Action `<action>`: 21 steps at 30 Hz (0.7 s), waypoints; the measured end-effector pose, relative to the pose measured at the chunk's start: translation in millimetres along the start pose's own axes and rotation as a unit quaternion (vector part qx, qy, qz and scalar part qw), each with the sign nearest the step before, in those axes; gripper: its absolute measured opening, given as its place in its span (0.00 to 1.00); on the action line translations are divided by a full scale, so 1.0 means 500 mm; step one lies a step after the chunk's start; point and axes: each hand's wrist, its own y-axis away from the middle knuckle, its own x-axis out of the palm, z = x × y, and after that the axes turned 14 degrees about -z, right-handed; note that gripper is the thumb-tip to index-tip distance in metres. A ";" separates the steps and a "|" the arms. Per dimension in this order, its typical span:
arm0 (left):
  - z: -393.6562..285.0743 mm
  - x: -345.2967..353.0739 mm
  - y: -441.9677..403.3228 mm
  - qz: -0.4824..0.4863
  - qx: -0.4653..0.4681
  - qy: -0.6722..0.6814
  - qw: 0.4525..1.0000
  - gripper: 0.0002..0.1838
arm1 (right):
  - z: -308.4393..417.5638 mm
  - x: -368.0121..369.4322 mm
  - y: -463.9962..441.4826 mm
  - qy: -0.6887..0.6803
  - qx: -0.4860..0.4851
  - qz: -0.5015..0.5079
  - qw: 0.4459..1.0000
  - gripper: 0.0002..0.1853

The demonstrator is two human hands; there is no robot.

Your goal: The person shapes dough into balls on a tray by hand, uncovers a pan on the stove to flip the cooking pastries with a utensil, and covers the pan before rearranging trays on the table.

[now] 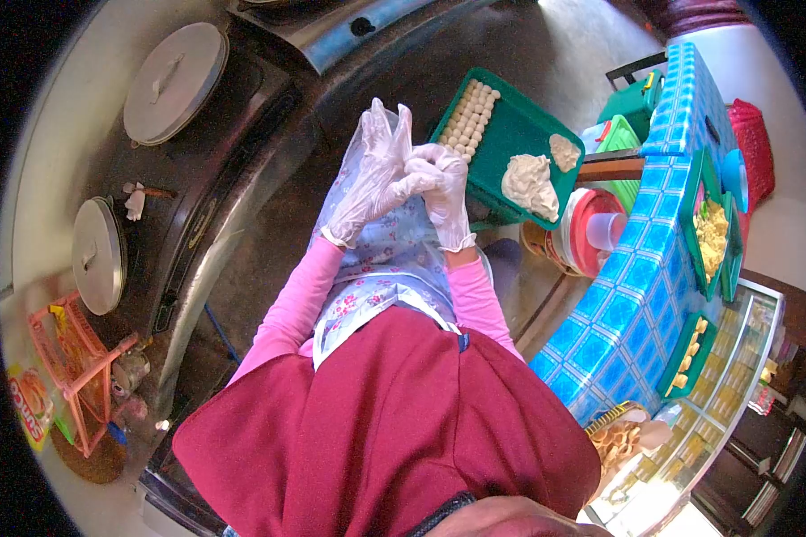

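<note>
My left hand (372, 174), in a thin whitish glove, is raised over my lap with its fingers stretched out. Touching it near the thumb is my gloved right hand (441, 183), its fingers curled in a pinch. Whatever lies between those fingertips is hidden. Just beyond and to the right sits a green tray (503, 121). Rows of small pale dough balls (471, 119) line its left side. A large lump of dough (530, 186) and a smaller dough piece (564, 153) rest on its right part.
A pink-rimmed tub (591, 233) stands right of the tray. Farther right is a table with a blue checked cloth (613, 304), bearing green trays of food (711, 234). On the left, a dark stove (211, 179) carries lidded pots (172, 85); an orange basket (76, 358) is nearer.
</note>
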 end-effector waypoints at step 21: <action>-0.040 -0.001 0.013 0.066 0.054 0.027 0.996 0.30 | 0.076 -0.066 0.064 -0.046 0.244 0.107 0.963 0.08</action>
